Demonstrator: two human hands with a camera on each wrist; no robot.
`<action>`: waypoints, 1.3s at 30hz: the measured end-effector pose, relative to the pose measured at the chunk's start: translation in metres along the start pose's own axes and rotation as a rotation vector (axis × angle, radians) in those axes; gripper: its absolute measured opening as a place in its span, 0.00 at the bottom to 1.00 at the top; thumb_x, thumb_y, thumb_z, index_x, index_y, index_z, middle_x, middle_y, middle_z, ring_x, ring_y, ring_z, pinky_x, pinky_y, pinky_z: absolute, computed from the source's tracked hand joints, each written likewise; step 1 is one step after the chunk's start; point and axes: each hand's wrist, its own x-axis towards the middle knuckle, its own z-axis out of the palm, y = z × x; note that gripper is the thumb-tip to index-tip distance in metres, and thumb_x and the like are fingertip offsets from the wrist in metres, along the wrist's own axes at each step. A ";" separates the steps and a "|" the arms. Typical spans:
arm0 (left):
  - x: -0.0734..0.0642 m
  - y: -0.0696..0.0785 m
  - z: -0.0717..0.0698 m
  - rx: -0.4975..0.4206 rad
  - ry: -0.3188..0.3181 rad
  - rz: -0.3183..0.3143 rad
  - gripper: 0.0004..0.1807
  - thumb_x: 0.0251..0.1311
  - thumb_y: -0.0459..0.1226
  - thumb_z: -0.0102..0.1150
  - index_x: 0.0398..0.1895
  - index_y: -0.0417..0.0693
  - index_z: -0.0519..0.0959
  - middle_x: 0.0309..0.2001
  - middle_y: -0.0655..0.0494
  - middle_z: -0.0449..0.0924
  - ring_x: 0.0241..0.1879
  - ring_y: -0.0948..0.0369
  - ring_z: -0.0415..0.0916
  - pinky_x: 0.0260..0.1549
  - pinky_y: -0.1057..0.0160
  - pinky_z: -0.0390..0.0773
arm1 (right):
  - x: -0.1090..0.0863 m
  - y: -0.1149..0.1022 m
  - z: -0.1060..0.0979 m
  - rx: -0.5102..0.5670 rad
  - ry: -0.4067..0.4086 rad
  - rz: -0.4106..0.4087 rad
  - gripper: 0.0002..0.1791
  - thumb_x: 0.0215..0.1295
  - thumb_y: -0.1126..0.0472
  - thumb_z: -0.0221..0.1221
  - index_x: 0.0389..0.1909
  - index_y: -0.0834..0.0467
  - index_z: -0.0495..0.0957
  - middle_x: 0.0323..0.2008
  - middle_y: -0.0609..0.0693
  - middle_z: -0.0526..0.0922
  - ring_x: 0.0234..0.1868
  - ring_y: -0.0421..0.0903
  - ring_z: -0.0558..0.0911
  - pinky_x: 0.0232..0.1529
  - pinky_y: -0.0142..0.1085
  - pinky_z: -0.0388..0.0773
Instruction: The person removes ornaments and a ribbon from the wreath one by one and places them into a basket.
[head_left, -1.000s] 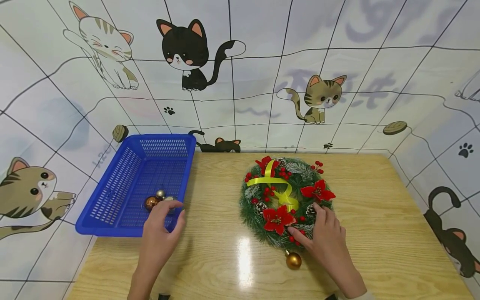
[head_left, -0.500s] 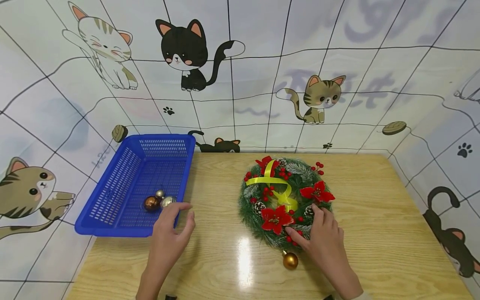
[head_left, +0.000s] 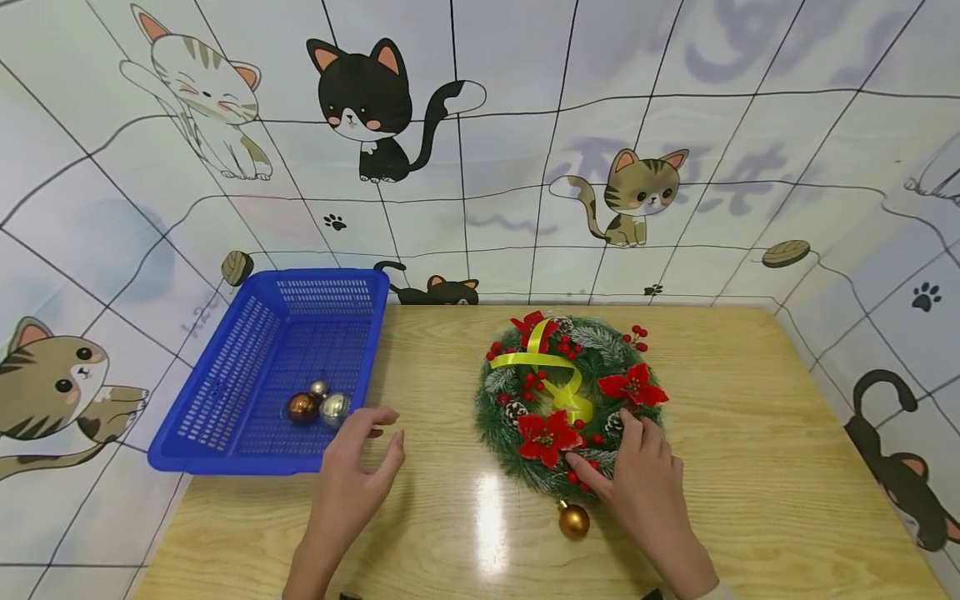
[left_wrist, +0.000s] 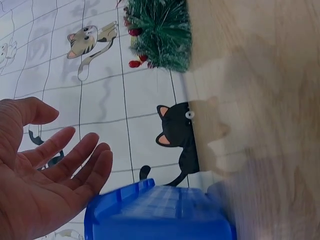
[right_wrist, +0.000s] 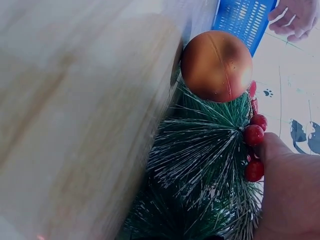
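A green Christmas wreath [head_left: 497, 437] with red poinsettias, berries, pinecones and a yellow ribbon lies on the table. My right hand [head_left: 643, 493] holds its near right part, the thumb beside the berries and the fingers near a pinecone. From the wreath's near edge a gold-brown bauble [head_left: 573, 521] sticks out; the right wrist view shows it large against the green needles. My left hand [head_left: 356, 471] hovers at the near right corner of the blue basket [head_left: 247, 462], fingers loosely bent and nothing between them. Behind it in the basket are a copper bauble [head_left: 302, 407] and a silver bauble [head_left: 334, 409].
A smaller gold bauble [head_left: 318, 389] sits with the other two in the basket. The wooden table [head_left: 442, 517] meets a cat-print backdrop [head_left: 510, 150] at the back and both sides. Bare wood lies between basket and wreath.
My left hand has moved right, away from over the baubles in the basket. The bauble at the wreath's near edge has shifted slightly left, while my right hand keeps its hold.
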 end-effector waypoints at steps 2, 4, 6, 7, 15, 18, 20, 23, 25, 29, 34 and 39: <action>-0.001 0.001 0.003 -0.009 -0.011 0.001 0.17 0.62 0.24 0.70 0.53 0.45 0.84 0.50 0.59 0.86 0.50 0.57 0.83 0.49 0.62 0.82 | 0.000 0.000 0.001 -0.005 0.020 -0.015 0.59 0.56 0.33 0.77 0.69 0.75 0.67 0.59 0.82 0.75 0.56 0.81 0.79 0.43 0.74 0.78; -0.002 0.002 0.007 -0.012 -0.026 0.003 0.18 0.62 0.24 0.71 0.53 0.45 0.84 0.50 0.60 0.86 0.51 0.58 0.83 0.48 0.59 0.83 | 0.000 0.000 0.001 -0.008 0.031 -0.021 0.59 0.56 0.33 0.78 0.69 0.75 0.68 0.58 0.82 0.75 0.54 0.80 0.80 0.42 0.73 0.79; -0.002 0.004 0.011 -0.015 -0.039 0.005 0.18 0.62 0.24 0.71 0.53 0.45 0.84 0.50 0.59 0.86 0.51 0.58 0.83 0.47 0.56 0.84 | 0.000 0.000 0.001 -0.010 0.029 -0.021 0.59 0.56 0.33 0.78 0.69 0.75 0.68 0.58 0.82 0.75 0.54 0.80 0.80 0.42 0.73 0.79; -0.002 0.005 0.012 -0.015 -0.045 0.006 0.18 0.62 0.24 0.71 0.53 0.45 0.84 0.50 0.59 0.86 0.51 0.58 0.83 0.46 0.55 0.85 | 0.000 -0.001 0.001 -0.008 0.023 -0.017 0.59 0.56 0.33 0.77 0.69 0.75 0.67 0.58 0.82 0.75 0.54 0.80 0.80 0.42 0.73 0.79; -0.006 0.010 0.025 -0.016 -0.086 -0.002 0.18 0.63 0.26 0.72 0.54 0.46 0.83 0.49 0.59 0.85 0.50 0.55 0.84 0.45 0.52 0.86 | 0.002 -0.004 -0.001 0.017 -0.016 0.012 0.58 0.59 0.32 0.76 0.70 0.74 0.66 0.59 0.82 0.74 0.55 0.81 0.79 0.45 0.73 0.77; -0.007 0.012 0.030 -0.024 -0.106 0.003 0.18 0.63 0.26 0.73 0.54 0.47 0.84 0.49 0.60 0.85 0.49 0.53 0.84 0.45 0.53 0.86 | 0.002 -0.004 -0.002 0.018 -0.025 0.016 0.58 0.60 0.32 0.76 0.71 0.74 0.66 0.60 0.82 0.73 0.55 0.81 0.79 0.45 0.72 0.77; -0.009 0.013 0.033 -0.027 -0.121 0.006 0.18 0.63 0.27 0.73 0.54 0.48 0.84 0.49 0.60 0.85 0.49 0.53 0.84 0.45 0.53 0.86 | 0.003 -0.005 -0.002 0.015 -0.034 0.020 0.58 0.60 0.32 0.75 0.71 0.74 0.66 0.60 0.82 0.73 0.55 0.81 0.79 0.46 0.72 0.77; -0.011 0.014 0.037 -0.026 -0.144 -0.003 0.18 0.63 0.28 0.73 0.54 0.49 0.84 0.49 0.61 0.85 0.49 0.54 0.84 0.46 0.55 0.86 | 0.003 -0.006 -0.002 0.008 -0.045 0.027 0.58 0.60 0.32 0.75 0.71 0.74 0.65 0.60 0.82 0.73 0.54 0.81 0.79 0.46 0.72 0.77; -0.013 0.015 0.039 -0.024 -0.158 -0.012 0.18 0.64 0.28 0.74 0.54 0.50 0.84 0.49 0.63 0.85 0.49 0.57 0.83 0.47 0.55 0.85 | 0.004 -0.007 -0.002 0.004 -0.048 0.032 0.59 0.61 0.31 0.75 0.71 0.74 0.65 0.60 0.82 0.73 0.54 0.81 0.80 0.46 0.72 0.77; -0.015 0.017 0.042 -0.032 -0.167 -0.002 0.18 0.63 0.28 0.74 0.53 0.51 0.84 0.49 0.65 0.84 0.48 0.61 0.82 0.46 0.57 0.85 | 0.004 -0.009 -0.002 0.000 -0.051 0.042 0.60 0.61 0.30 0.74 0.71 0.75 0.65 0.59 0.82 0.73 0.54 0.81 0.80 0.46 0.72 0.77; -0.016 0.018 0.046 -0.043 -0.161 0.040 0.17 0.63 0.28 0.73 0.52 0.52 0.84 0.49 0.65 0.85 0.46 0.63 0.81 0.45 0.57 0.85 | 0.004 -0.009 -0.003 -0.005 -0.072 0.044 0.62 0.61 0.26 0.71 0.72 0.76 0.65 0.60 0.82 0.73 0.55 0.81 0.79 0.46 0.73 0.77; -0.018 0.020 0.047 -0.026 -0.178 0.019 0.16 0.64 0.30 0.74 0.52 0.55 0.84 0.49 0.67 0.84 0.46 0.64 0.80 0.44 0.57 0.85 | 0.005 -0.002 -0.007 0.039 -0.142 0.059 0.63 0.65 0.23 0.66 0.75 0.74 0.62 0.64 0.81 0.71 0.61 0.81 0.76 0.52 0.76 0.72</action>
